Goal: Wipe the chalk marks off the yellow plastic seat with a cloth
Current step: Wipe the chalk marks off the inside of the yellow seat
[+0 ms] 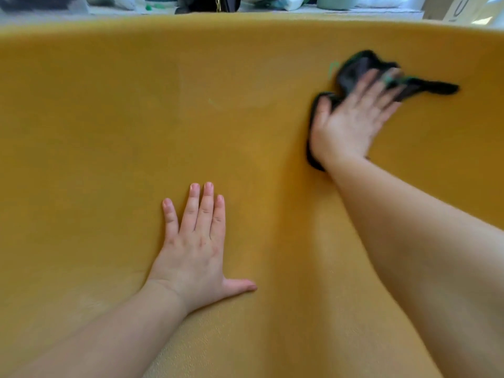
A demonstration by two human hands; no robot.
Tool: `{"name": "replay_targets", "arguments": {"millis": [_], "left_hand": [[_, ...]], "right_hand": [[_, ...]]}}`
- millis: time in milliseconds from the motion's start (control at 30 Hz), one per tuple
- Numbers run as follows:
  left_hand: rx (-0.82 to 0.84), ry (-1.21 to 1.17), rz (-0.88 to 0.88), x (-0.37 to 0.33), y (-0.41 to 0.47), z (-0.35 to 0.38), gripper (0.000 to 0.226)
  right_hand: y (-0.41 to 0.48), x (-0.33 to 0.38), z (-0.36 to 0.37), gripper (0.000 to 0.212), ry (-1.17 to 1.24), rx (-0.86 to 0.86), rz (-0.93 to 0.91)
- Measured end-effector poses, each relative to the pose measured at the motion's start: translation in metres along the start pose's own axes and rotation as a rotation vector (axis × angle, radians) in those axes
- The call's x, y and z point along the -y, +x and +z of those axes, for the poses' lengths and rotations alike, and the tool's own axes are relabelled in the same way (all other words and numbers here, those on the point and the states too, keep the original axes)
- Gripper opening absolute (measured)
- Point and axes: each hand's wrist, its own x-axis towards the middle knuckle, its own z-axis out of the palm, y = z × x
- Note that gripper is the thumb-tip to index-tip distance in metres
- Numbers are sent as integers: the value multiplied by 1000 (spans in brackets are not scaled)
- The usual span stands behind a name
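Observation:
The yellow plastic seat (136, 118) fills nearly the whole view. A dark cloth (354, 69) lies on its upper right part, and my right hand (351, 118) presses flat on it with straight fingers, blurred by motion. A short green chalk mark (332, 69) shows just left of the cloth. A faint pale smear (212, 102) remains near the middle of the seat. My left hand (196, 246) rests flat on the seat lower down, fingers straight and thumb spread to the right.
Beyond the seat's far edge stand blurred items: a dark bag (212, 2), a pale green container (338, 1) and a cardboard box (452, 8) at the top right.

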Motion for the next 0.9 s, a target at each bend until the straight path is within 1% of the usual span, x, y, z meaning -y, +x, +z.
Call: {"name": "replay_targets", "arguments": {"millis": [33, 100, 167, 200, 233, 267, 300, 367, 433, 467, 500, 533, 567, 600, 633, 733, 767, 800, 833, 867, 900], "left_hand": [[-8, -16, 10, 1, 0, 1, 149], [-25, -38, 22, 1, 0, 3, 148], [-32, -46, 25, 1, 0, 5, 147], [-32, -48, 26, 0, 0, 4, 147], [-28, -50, 30, 0, 0, 4, 147], [-25, -52, 34, 0, 0, 4, 147], [-19, -52, 36, -1, 0, 3, 147], [-13, -46, 33, 0, 0, 3, 147], [-15, -40, 35, 0, 0, 4, 146], [-16, -40, 37, 0, 0, 4, 146], [-17, -39, 38, -1, 0, 4, 146], [-17, -40, 38, 0, 0, 5, 146], [-12, -39, 38, 0, 0, 5, 146], [-4, -36, 39, -1, 0, 5, 145], [2, -31, 40, -1, -1, 6, 143], [22, -27, 42, -3, 0, 5, 138], [33, -31, 40, -4, 0, 4, 138], [40, -35, 40, -4, 1, 3, 138], [42, -40, 46, -4, 1, 2, 138], [40, -47, 57, -4, 2, 1, 138], [39, -52, 69, -4, 1, 2, 138]], "right_hand": [[-12, 22, 5, 89, 57, 3, -116], [-47, 54, 14, 83, 93, 21, -470], [-74, 59, 14, 79, 67, 64, -802], [-71, 51, 15, 80, 40, 67, -906], [-59, 39, 15, 84, 11, 56, -932], [-43, 24, 14, 88, -20, 43, -875], [-26, 7, 13, 92, -54, 35, -764], [5, -28, 5, 94, -95, 14, -451], [18, -37, -2, 92, -75, 11, -190], [16, -25, -2, 90, -47, 10, -106], [11, -8, 0, 90, -11, 2, -77], [3, 13, 2, 89, 29, -5, -108], [-7, 32, 3, 88, 63, -6, -193], [-20, 50, 5, 86, 89, -9, -328], [-34, 64, 6, 83, 104, -8, -500], [-77, 93, 6, 76, 92, 25, -1099], [-84, 96, 6, 73, 84, 45, -1246], [-82, 95, 4, 71, 82, 54, -1330], [-72, 91, 4, 71, 75, 45, -1336], [-58, 84, 4, 75, 54, 25, -1255], [-41, 75, 4, 81, 31, 7, -1089]]}}
